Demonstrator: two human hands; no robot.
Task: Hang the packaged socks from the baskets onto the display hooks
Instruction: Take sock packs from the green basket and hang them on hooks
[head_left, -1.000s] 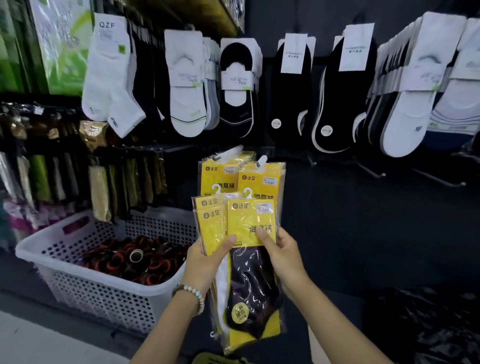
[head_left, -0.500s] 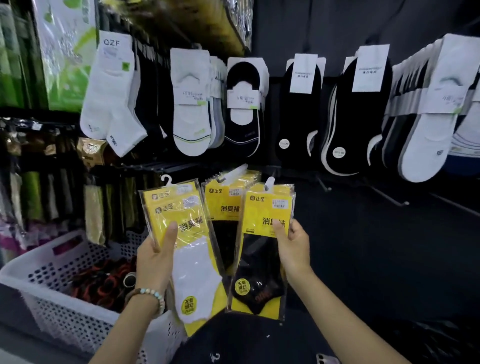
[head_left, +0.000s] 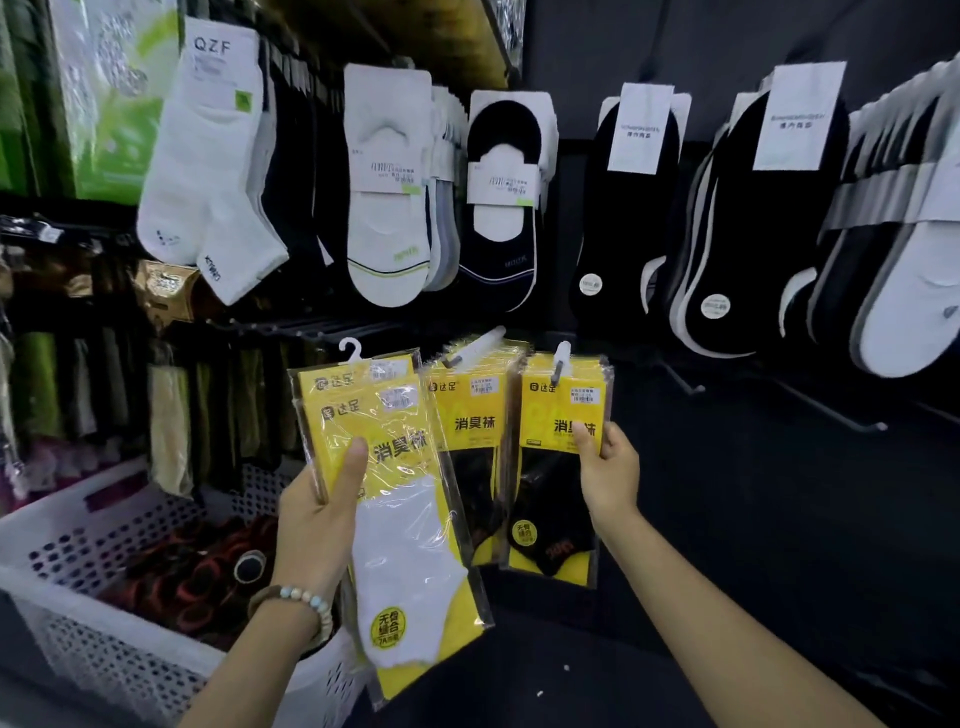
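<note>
Nearest, at seven o'clock in the view, the left hand (head_left: 317, 525) grips the white-sock packs (head_left: 410, 545), thumb laid on the yellow front and fingers behind. The packs tilt slightly, their white plastic hanger (head_left: 350, 349) free at the top. A beaded bracelet (head_left: 298, 597) circles that wrist.

Just right of centre, at four o'clock, the right hand (head_left: 608, 467) pinches the right edge of the black-sock pack (head_left: 556, 467), thumb over the printed header. That pack stands upright with its top at the tip of a display hook (head_left: 558, 370); whether the hanger is threaded on cannot be told.

Between the two held packs, a bunch of hung yellow packs (head_left: 470, 415) of the same kind hangs on its own hook, touching the black-sock pack's left edge.

At eight o'clock, a white perforated basket (head_left: 104, 639) holds dark red and black rolled items.

Farther back, at three o'clock, bare hooks (head_left: 831, 410) jut from the dark wall. Above them, from eleven to two o'clock, run white ankle socks (head_left: 208, 171), white low-cut socks (head_left: 387, 208) and black low-cut socks (head_left: 628, 208).
</note>
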